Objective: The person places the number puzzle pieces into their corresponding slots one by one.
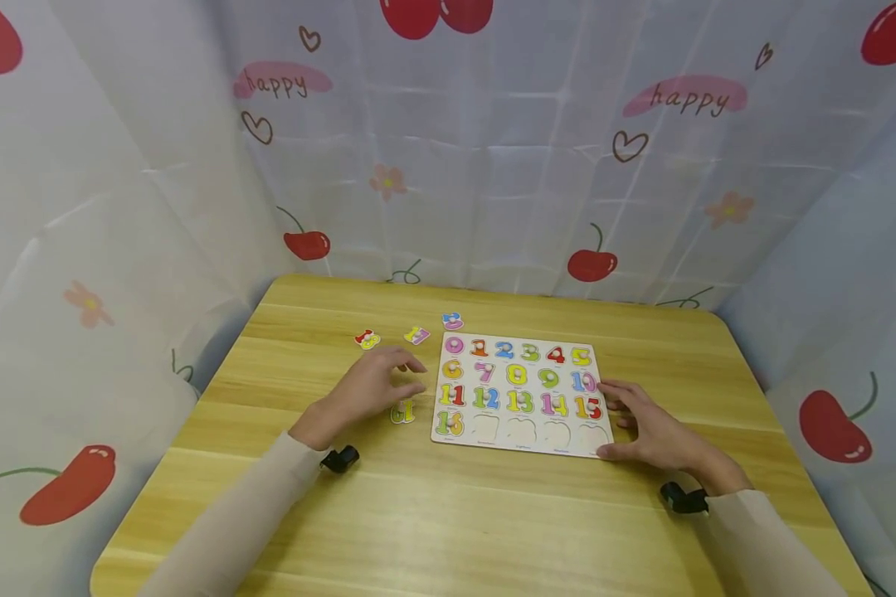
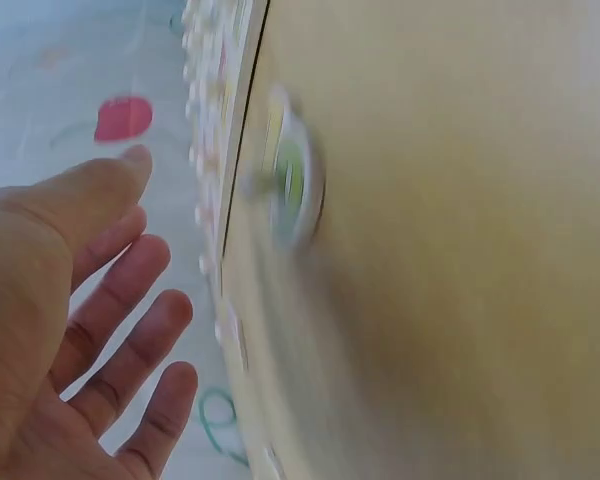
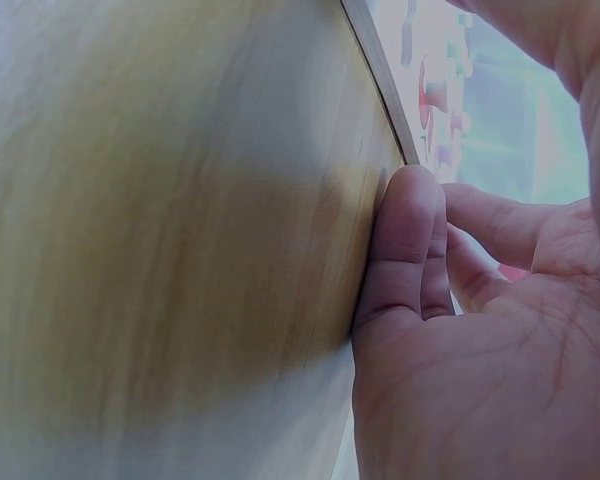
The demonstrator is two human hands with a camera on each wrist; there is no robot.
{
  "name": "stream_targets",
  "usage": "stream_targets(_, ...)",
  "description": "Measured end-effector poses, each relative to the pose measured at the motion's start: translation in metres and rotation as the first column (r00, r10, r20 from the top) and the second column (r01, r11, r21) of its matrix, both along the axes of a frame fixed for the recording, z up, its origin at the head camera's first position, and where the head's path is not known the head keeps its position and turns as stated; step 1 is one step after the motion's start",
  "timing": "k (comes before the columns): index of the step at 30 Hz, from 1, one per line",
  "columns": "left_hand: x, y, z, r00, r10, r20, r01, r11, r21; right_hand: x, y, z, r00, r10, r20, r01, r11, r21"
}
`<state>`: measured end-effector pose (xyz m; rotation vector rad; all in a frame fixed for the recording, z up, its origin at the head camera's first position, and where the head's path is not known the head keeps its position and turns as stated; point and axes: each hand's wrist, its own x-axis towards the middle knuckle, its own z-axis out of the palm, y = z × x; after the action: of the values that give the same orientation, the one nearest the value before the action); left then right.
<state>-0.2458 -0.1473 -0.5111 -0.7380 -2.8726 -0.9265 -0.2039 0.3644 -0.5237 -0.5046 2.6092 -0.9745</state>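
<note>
A white number puzzle board lies flat on the table, with coloured knobbed numbers 0 to 16 set in it. Pale outlined recesses show along its near row. My left hand hovers just left of the board, fingers spread and gently bent, holding nothing. Near its thumb lies a green-and-yellow number piece, knob up, also seen blurred in the left wrist view. At the board's right side my right hand touches the edge with its fingertips, its thumb at the near right corner.
Behind the left hand lie a red-and-yellow piece, a yellow-and-pink piece and a blue-and-pink piece, close to the board's far left corner. The wooden table is enclosed by a cherry-patterned curtain behind and at both sides.
</note>
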Motion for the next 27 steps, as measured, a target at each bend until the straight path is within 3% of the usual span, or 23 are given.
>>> stream_targets(8, -0.033, -0.018, -0.004, 0.994, 0.110, -0.014, -0.109, 0.994, 0.017, 0.001, 0.001, 0.000, 1.000, 0.008, -0.008, -0.008, 1.000, -0.007)
stream_targets(15, -0.058, -0.012, -0.010, 0.992, 0.128, 0.005, -0.128, 0.991, -0.022, 0.000, 0.000, 0.000, 1.000, 0.006, 0.000, -0.006, 1.000, -0.010)
stream_targets(22, -0.072, -0.003, -0.011, 0.989, 0.134, 0.065, -0.131, 0.990, -0.052, -0.001, 0.000, 0.000, 1.000, 0.004, 0.006, -0.004, 1.000, -0.011)
stream_targets(27, -0.080, 0.002, -0.015, 0.989, 0.137, 0.062, -0.132, 0.988, -0.081, 0.000, 0.001, -0.001, 1.000, -0.004, 0.019, 0.004, 1.000, -0.010)
